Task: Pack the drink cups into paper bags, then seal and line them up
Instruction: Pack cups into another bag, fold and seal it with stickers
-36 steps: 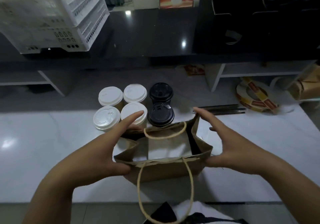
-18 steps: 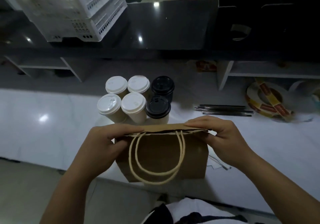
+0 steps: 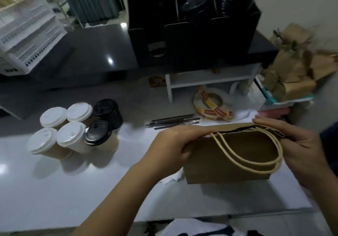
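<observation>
White counter [image 3: 91,190], glossy and dimly lit, fills the foreground. At its near right both hands have a grip on one bag [image 3: 228,164]. The left hand [image 3: 170,146] curls its fingers over the top left corner with the thumb against the near face. The right hand [image 3: 296,144] pinches the top right corner between thumb and fingers. Between them the mouth is pressed almost flat, with only a thin dark slit left along the top. Two cord handles [image 3: 247,160] hang down the near face. The bag stands upright on the counter, close to the front edge (what it holds, if anything, cannot be seen).

Well apart to the left stand the cups [image 3: 76,128], six in a tight cluster, four white-lidded and two black-lidded, none of them bagged. Beyond the bag lie straws [image 3: 173,121] and a sticker roll [image 3: 213,104].

By the look of it, the mouth is being closed for sealing. The risk lies in reaching for a sticker: one hand must let go, and the stiff paper may spring open or the bag tip toward the front edge. A handle caught in the fold would spoil the seal too.
</observation>
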